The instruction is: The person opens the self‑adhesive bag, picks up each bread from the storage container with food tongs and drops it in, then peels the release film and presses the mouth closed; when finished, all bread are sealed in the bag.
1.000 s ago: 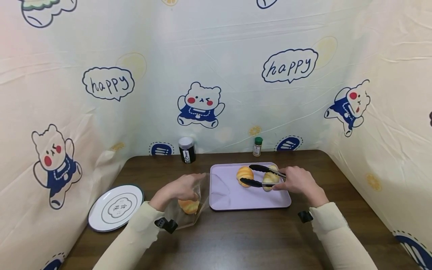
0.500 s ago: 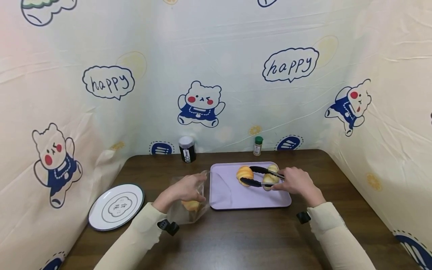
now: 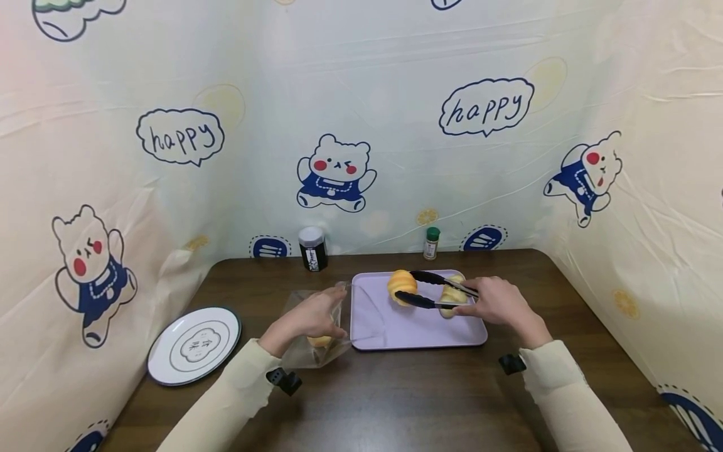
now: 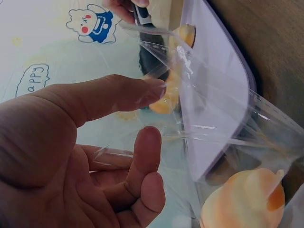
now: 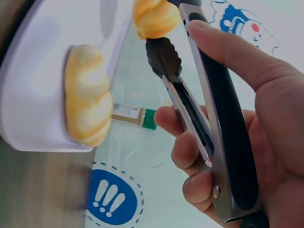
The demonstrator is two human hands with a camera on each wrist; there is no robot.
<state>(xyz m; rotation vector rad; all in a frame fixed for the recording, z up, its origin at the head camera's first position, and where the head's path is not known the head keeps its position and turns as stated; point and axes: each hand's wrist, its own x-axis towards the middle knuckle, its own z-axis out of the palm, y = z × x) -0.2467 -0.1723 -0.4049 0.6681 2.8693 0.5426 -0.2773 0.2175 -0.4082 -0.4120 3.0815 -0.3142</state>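
My right hand [image 3: 492,303] grips black-tipped metal tongs [image 5: 228,123]. Their tips are closed around an orange-yellow bread roll [image 3: 401,286], raised over the lilac tray [image 3: 418,336]. A paler, twisted bread roll [image 5: 88,95] lies on the tray's right part. To the tray's left, my left hand [image 3: 313,317] holds a clear plastic bag [image 4: 213,118] by its mouth, with film stretched across the thumb and fingertips. Inside the bag is another bread roll [image 4: 247,199], mostly hidden under the hand in the head view. The bag's mouth overlaps the tray's left edge.
A white plate [image 3: 194,346] with a dark rim sits at the table's left edge. Along the back stand a black jar with a grey lid [image 3: 313,248] and a small green-capped bottle [image 3: 431,243]. Printed cloth walls surround the brown table [image 3: 395,402].
The tongs have closed on the orange-yellow roll and lifted it slightly up and left. My left hand has shifted a little right with the bag, covering more of the roll inside.
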